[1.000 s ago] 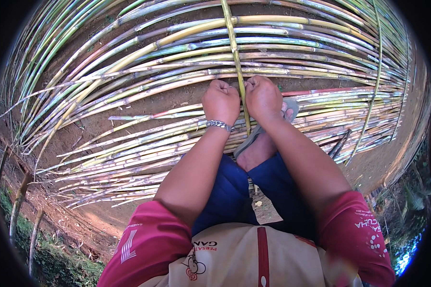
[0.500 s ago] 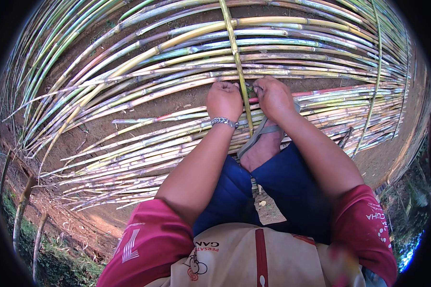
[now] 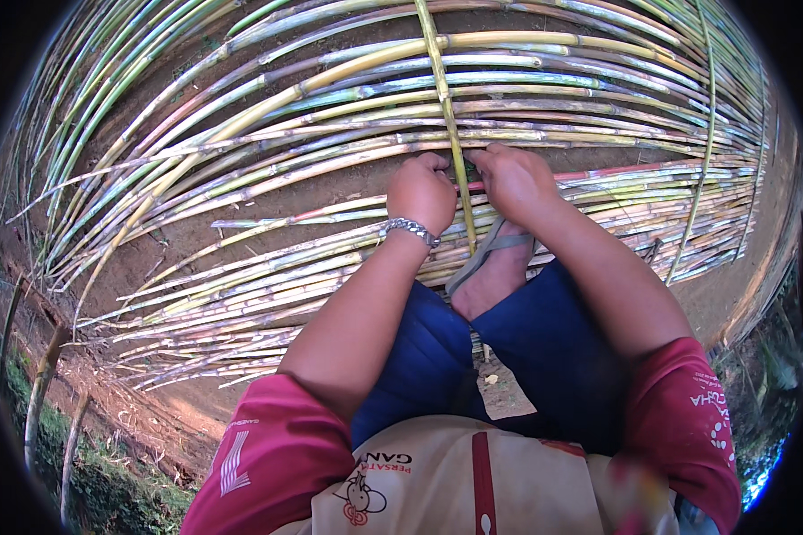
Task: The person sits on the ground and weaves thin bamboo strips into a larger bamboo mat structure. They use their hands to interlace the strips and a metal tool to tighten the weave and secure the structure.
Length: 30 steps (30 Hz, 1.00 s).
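Long bamboo strips [image 3: 268,169] lie side by side across bare ground as a woven mat. One yellow-green strip [image 3: 444,116] runs upright across them, over and under. My left hand [image 3: 422,192], with a metal bracelet on the wrist, is closed just left of that strip. Just right of the same strip, my right hand [image 3: 513,181] is closed with its fingers curled down at a horizontal strip. Both hands touch the weave where the upright strip crosses. My foot in a grey sandal [image 3: 491,259] rests on the mat right below the hands.
A second thin upright strip [image 3: 705,134] crosses the mat at the far right. Loose strip ends [image 3: 178,357] fan out at the lower left over brown soil. Thin stakes and green plants [image 3: 36,419] stand along the left edge.
Both hands have moved slightly up along the upright strip and spread a little apart. The view has shifted so the sandalled foot shows more fully.
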Each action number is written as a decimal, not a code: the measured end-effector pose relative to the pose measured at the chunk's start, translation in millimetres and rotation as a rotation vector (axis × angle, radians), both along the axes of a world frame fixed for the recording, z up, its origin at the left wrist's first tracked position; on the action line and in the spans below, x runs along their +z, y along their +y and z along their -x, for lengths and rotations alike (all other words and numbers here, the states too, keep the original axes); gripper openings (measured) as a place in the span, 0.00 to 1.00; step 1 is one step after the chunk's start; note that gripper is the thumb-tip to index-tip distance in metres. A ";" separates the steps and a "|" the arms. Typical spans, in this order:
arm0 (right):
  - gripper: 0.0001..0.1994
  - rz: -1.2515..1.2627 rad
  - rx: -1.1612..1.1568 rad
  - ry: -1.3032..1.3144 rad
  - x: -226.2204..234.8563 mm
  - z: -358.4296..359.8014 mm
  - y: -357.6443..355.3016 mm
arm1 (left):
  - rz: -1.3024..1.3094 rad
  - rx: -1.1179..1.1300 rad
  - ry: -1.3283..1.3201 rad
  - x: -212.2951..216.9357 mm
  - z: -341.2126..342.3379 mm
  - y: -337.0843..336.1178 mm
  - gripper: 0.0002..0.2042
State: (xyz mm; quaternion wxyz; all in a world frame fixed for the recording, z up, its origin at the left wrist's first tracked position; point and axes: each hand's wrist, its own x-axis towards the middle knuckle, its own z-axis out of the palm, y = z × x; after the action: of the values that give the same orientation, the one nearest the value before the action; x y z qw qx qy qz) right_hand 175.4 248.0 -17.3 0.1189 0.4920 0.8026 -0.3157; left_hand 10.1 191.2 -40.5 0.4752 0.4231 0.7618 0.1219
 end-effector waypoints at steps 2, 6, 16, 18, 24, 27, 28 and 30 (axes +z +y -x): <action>0.15 0.015 0.082 -0.040 2.7 0.7 1.9 | 0.043 -0.093 0.023 5.6 1.3 5.1 0.10; 0.15 0.022 0.142 -0.080 6.2 6.3 5.4 | 0.160 -0.191 -0.004 12.7 5.6 16.2 0.12; 0.13 0.115 0.036 -0.001 -1.3 -2.8 -3.6 | 0.073 -0.444 0.182 39.3 4.7 17.7 0.11; 0.15 0.105 0.046 -0.002 -1.1 -3.2 -4.0 | -0.043 -0.307 0.103 17.0 10.0 -0.2 0.10; 0.18 0.072 0.066 -0.037 -0.4 -2.6 -8.0 | -0.116 -0.287 0.077 12.3 7.9 -5.8 0.11; 0.17 0.047 0.078 -0.010 -1.9 -4.3 -9.2 | -0.117 -0.262 0.074 14.5 6.3 -6.8 0.10; 0.16 0.035 0.079 -0.003 -0.1 -3.5 -10.6 | -0.117 -0.246 0.074 15.1 5.6 -7.9 0.10; 0.14 0.019 0.106 -0.010 1.7 -0.8 -10.5 | -0.108 -0.238 0.079 14.2 4.7 -8.3 0.09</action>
State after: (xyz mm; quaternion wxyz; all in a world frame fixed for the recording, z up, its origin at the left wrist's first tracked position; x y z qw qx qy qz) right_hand 176.3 237.5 -15.6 0.1443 0.4492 0.8239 -0.3140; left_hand 5.3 182.9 -26.4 0.4324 0.5399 0.7167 0.0886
